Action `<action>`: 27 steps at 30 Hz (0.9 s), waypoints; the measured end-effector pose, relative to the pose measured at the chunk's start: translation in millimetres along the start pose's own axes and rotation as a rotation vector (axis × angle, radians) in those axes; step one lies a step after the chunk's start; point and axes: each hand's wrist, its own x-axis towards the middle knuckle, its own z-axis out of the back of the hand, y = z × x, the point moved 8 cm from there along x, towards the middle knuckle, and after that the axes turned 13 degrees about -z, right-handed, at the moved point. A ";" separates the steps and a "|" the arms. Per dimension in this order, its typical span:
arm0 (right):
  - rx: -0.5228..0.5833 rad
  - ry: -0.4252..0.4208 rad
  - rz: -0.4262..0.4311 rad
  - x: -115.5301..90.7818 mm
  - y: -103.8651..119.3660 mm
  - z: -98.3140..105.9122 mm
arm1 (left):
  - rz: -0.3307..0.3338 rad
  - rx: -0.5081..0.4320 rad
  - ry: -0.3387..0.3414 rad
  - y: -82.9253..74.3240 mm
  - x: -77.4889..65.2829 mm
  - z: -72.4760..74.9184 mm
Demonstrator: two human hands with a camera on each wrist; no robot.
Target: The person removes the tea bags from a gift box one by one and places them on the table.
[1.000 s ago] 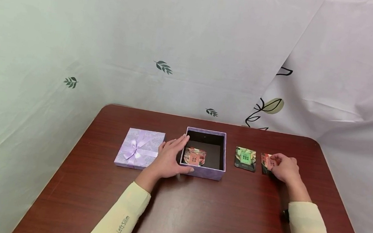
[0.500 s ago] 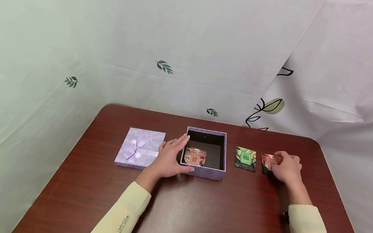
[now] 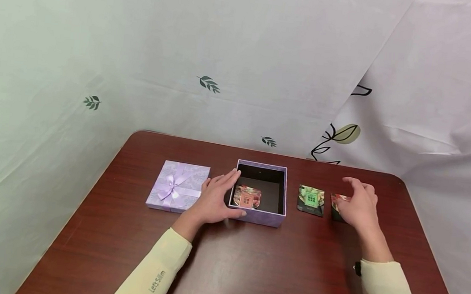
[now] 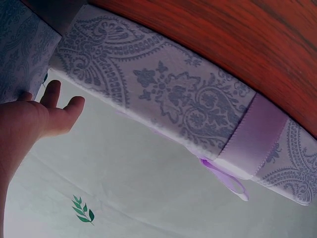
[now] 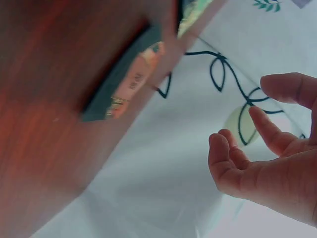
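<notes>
A purple patterned box (image 3: 256, 218) stands lidless on the table, its dark inside holding one red-labelled food packet (image 3: 247, 197). My left hand (image 3: 215, 202) rests against the box's left side, fingers along the rim and thumb by the front edge. In the left wrist view that hand (image 4: 42, 114) touches the box wall (image 4: 25, 54). To the right, my right hand (image 3: 360, 205) is raised over a second red-labelled packet (image 3: 337, 214), partly covering it in the head view. In the right wrist view nothing lies between its spread fingers, and the packet (image 5: 132, 82) lies apart from them.
Left of the box lies its purple lid (image 3: 179, 186) with a ribbon bow. A green-labelled packet (image 3: 311, 201) is between the box and my right hand. The brown table (image 3: 275, 272) meets a white printed cloth (image 3: 242, 73) at the back.
My right hand has come up off the right-hand packet, with its fingers spreading apart. The packet has stayed on the table. My left hand has kept its place at the box.
</notes>
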 end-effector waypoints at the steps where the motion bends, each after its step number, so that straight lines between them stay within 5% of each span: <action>1: 0.005 -0.001 0.005 -1.3 2.4 1.1 | 0.001 0.000 0.001 0.1 0.0 0.0; 16: 0.063 -0.034 0.167 -20.2 42.4 11.7 | 0.012 0.007 0.002 1.3 0.4 -0.2; 27: 0.182 0.026 0.231 -34.6 69.9 10.3 | 0.014 0.001 0.001 2.7 -0.2 -1.3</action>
